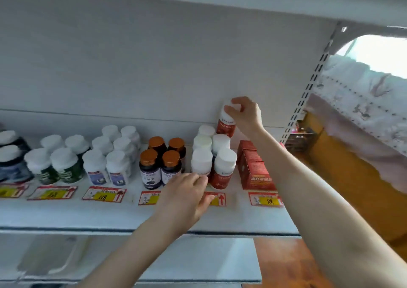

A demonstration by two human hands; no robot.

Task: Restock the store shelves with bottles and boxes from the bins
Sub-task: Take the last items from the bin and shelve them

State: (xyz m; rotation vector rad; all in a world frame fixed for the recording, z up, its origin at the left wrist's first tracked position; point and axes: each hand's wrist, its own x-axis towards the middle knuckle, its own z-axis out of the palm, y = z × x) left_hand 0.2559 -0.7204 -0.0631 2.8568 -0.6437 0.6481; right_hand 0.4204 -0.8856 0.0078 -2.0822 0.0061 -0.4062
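Pinches the white cap of a red-labelled pill bottle [226, 125] with the right hand [247, 115], fingers [231, 111] curled round the cap's rim from above, thumb mostly hidden. Holds that bottle in the air, slightly tilted, hanging just below the fingers, above the back of the red-labelled row [220, 153] on the shelf [88, 213] and close to the white back panel [154, 67]. Rests the left hand [187, 196] at the front of the same row, fingers loosely bent and close together, tips at the foot of the front-left bottle [201, 162]; cannot tell whether touching or just short of it. Looks light and stiff: small plastic body, hard screw cap, probably loose pills inside. Looks glossy on the label, so likely a little slippery there; offers a surer hold at the cap's rim, or round the body just under the cap for more control. Seems unlikely to break if dropped, but likely to topple its tall, narrow, tightly packed neighbours. Calls for a straight lowering into the gap beneath the fingers, clear of the red boxes [255, 169] just right of them and the amber-capped bottles [163, 158] beyond the left fingers.
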